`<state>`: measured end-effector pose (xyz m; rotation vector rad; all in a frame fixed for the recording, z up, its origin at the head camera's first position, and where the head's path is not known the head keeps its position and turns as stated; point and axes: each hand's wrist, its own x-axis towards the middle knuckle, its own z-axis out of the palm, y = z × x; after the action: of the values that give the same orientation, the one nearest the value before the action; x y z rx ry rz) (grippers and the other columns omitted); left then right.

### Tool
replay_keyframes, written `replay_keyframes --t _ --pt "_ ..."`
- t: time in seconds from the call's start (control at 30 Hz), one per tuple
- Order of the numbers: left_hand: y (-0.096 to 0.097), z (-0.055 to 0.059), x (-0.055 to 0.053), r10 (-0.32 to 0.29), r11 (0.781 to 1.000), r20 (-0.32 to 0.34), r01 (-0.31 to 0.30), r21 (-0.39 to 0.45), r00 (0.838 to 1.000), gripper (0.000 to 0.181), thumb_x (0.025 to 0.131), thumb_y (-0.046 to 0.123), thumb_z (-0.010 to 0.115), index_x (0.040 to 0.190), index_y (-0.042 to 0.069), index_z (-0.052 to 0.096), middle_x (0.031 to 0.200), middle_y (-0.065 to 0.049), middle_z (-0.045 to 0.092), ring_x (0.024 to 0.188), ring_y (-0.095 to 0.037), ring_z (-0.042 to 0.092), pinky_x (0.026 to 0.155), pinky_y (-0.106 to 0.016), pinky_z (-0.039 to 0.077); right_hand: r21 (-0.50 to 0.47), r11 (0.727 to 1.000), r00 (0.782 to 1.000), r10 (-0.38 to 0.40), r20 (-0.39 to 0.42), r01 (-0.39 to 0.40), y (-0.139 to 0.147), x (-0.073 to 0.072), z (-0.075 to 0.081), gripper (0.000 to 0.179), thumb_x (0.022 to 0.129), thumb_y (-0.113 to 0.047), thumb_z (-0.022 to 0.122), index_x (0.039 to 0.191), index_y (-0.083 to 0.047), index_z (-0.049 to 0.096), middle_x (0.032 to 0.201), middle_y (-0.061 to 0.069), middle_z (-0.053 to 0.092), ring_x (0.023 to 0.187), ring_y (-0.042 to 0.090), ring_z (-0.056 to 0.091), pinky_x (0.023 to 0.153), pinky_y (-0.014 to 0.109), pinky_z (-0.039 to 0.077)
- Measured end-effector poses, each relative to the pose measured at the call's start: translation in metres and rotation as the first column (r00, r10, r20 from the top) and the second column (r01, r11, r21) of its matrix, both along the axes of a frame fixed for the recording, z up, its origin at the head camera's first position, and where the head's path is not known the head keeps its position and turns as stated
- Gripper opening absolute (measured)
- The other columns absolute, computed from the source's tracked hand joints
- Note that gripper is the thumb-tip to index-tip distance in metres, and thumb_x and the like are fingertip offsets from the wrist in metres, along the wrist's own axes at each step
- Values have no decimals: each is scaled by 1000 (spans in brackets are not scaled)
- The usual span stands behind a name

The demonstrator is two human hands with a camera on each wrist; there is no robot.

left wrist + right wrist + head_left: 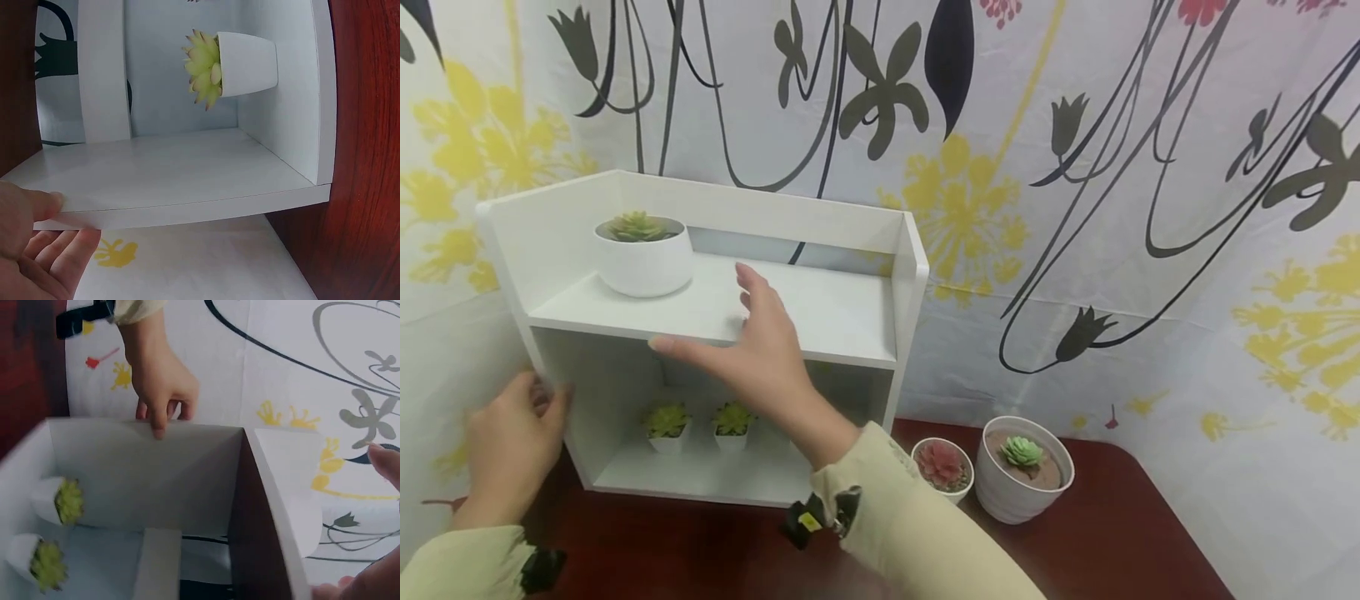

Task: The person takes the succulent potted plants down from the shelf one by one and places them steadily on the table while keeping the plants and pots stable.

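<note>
While the left hand (512, 442) pinches the left panel (553, 250) of a white, open-fronted shelf (760, 206), the right hand (767, 350), fingers spread, is by its upper tier (846, 321), contact unclear. That tier holds a squat, round white pot (647, 265) with a green succulent (636, 227); below stand two small potted succulents (731, 423). The shelf rests on a dark red counter (1120, 508).
</note>
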<state>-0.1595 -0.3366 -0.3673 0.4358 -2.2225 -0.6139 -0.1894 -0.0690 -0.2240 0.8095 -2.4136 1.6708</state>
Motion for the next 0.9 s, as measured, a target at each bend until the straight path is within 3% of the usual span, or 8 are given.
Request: replay_keyframes --t 0.13,0.27,0.57,0.73,0.9 --pt "1 -1 1 13 1000 17 -14 9 1000 21 95 7 64 96 -13 58 91 -41 66 83 -57 66 52 -50 49 76 996 998 -43 -52 47 -16 -6 5 107 73 -47 88 158 -24 30 157 -3 43 143 13 45 115 34 43" --pt "1 -1 0 19 1000 20 -19 14 1000 22 95 7 64 99 -14 58 93 -42 65 86 -58 66 60 -61 51 107 990 996 -85 -33 88 -29 -14 8 103 74 -49 87 157 -21 32 154 -2 46 140 13 48 114 31 44" --pt "1 1 -2 17 1000 26 -18 18 1000 22 96 8 63 101 -13 59 93 -41 66 86 -57 66 57 -54 50 82 988 988 -135 77 129 -52 -27 14 101 74 -51 87 156 -21 35 154 -3 49 140 14 50 109 32 49" --pt "3 -2 -1 24 999 12 -25 21 1000 20 95 6 63 100 -13 59 93 -40 66 87 -57 67 61 -57 51 101 982 979 -171 112 160 -65 -30 17 101 73 -52 87 155 -23 36 152 -3 51 137 12 51 107 30 50" --pt "3 -4 -1 16 1000 -16 -16 5 1000 19 94 5 64 100 -13 59 94 -40 67 85 -56 68 62 -60 51 132 981 976 -161 143 143 -76 -34 21 108 70 -54 89 156 -23 32 153 -2 48 135 10 52 104 30 51"
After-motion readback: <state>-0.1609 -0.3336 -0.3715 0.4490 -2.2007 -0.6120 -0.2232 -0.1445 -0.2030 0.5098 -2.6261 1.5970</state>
